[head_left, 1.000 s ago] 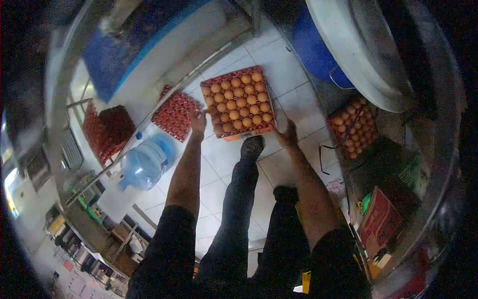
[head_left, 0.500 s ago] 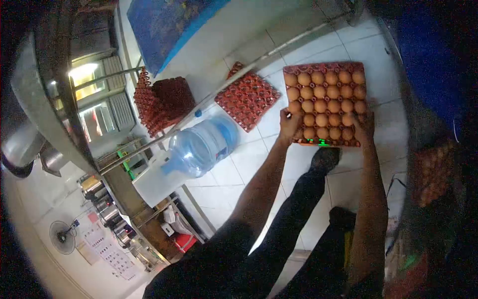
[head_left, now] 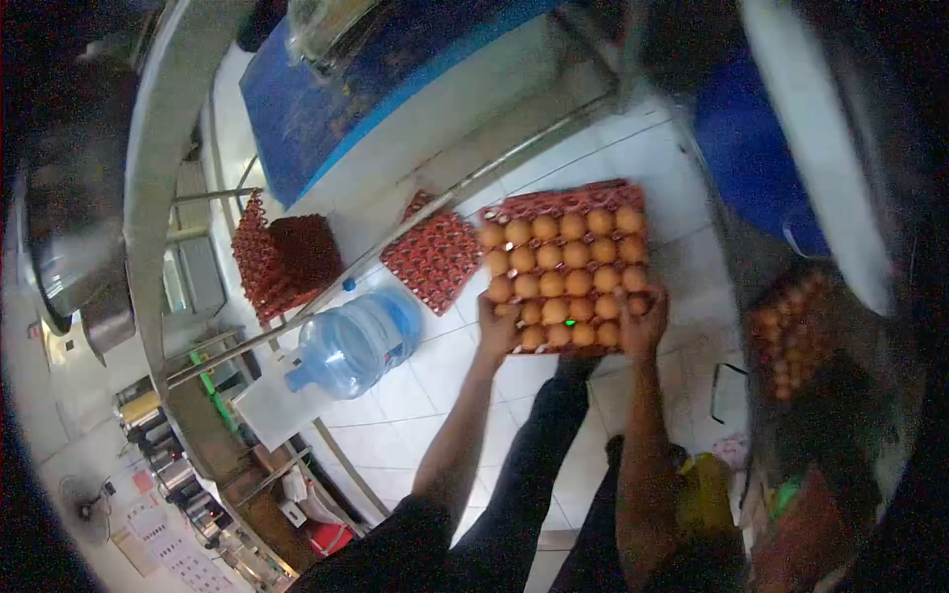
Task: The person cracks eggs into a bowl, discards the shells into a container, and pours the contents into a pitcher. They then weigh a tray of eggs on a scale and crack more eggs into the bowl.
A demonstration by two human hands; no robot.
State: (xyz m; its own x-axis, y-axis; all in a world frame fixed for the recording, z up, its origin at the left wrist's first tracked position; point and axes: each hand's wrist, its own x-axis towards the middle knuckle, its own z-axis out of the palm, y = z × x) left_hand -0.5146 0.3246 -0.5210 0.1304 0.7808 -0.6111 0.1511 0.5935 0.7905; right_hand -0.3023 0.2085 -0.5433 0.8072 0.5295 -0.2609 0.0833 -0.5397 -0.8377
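Note:
I hold a red tray full of brown eggs (head_left: 563,265) above the white tiled floor. My left hand (head_left: 497,324) grips its near left corner. My right hand (head_left: 643,321) grips its near right corner, thumb over the eggs. The tray is roughly level, in front of my dark-trousered legs.
An empty red egg tray (head_left: 432,252) lies on the floor to the left, beside a blue water bottle (head_left: 351,341) on its side. A stack of red trays (head_left: 282,262) stands further left. More eggs (head_left: 791,331) sit at the right, under a blue barrel (head_left: 756,148).
Both hands shifted from the tray's sides to its near corners and lifted it. It is now nearer to me, and my view has swung left and then back.

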